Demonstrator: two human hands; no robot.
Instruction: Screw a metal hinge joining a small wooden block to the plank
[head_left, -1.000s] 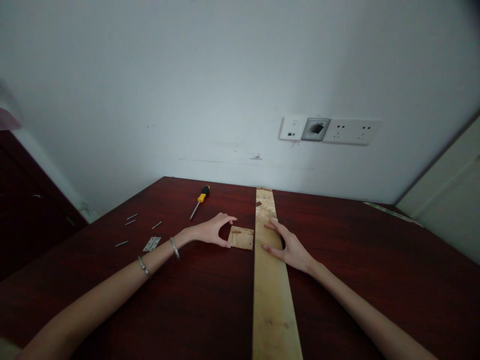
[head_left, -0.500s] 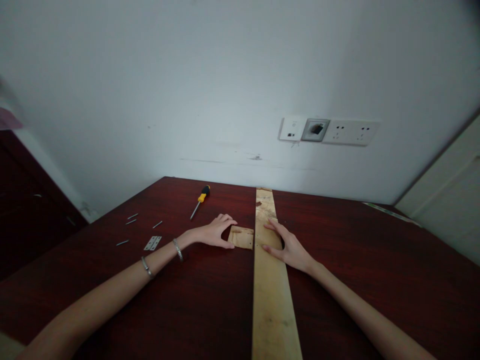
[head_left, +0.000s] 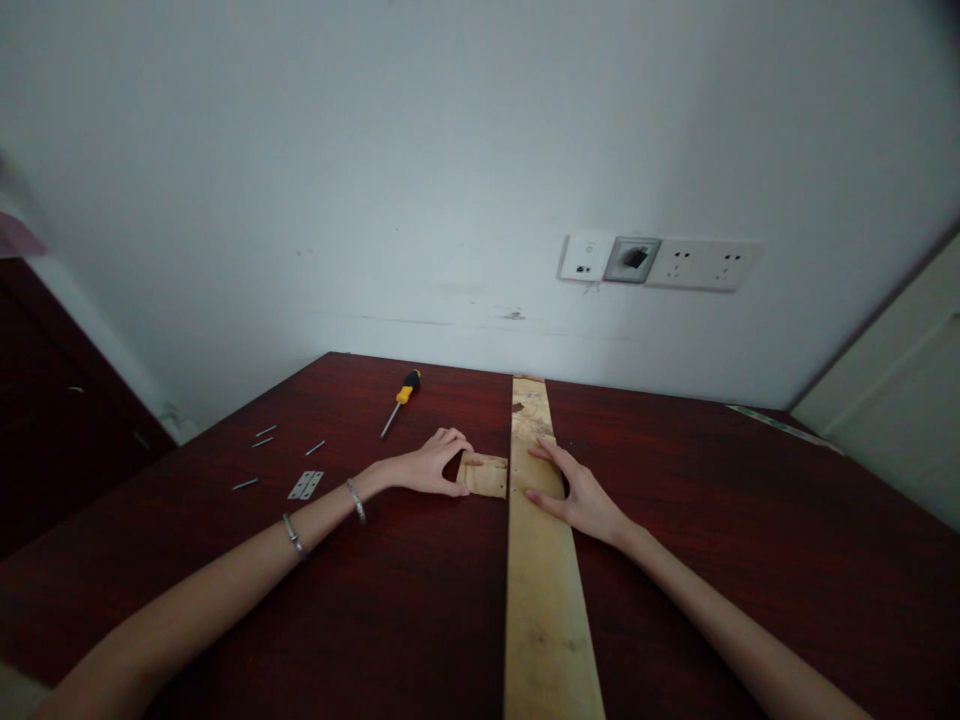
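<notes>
A long pale wooden plank (head_left: 545, 600) runs down the middle of the dark red table (head_left: 750, 520), from the wall towards me. A small square wooden piece (head_left: 486, 475) lies flat against the plank's left edge. My left hand (head_left: 427, 465) pinches the small piece's left side between thumb and fingers. My right hand (head_left: 574, 490) lies flat with fingers spread on the plank, across from the small piece.
A yellow-and-black screwdriver (head_left: 400, 402) lies at the back of the table. A small metal hinge (head_left: 304, 486) and several loose screws (head_left: 259, 440) lie at the left. Wall sockets (head_left: 660, 262) sit above the table; a dark cabinet (head_left: 52, 420) stands at the left.
My left hand's fingers have lowered and closed a little on the small wooden piece, nudging it against the plank. My right hand has stayed on the plank.
</notes>
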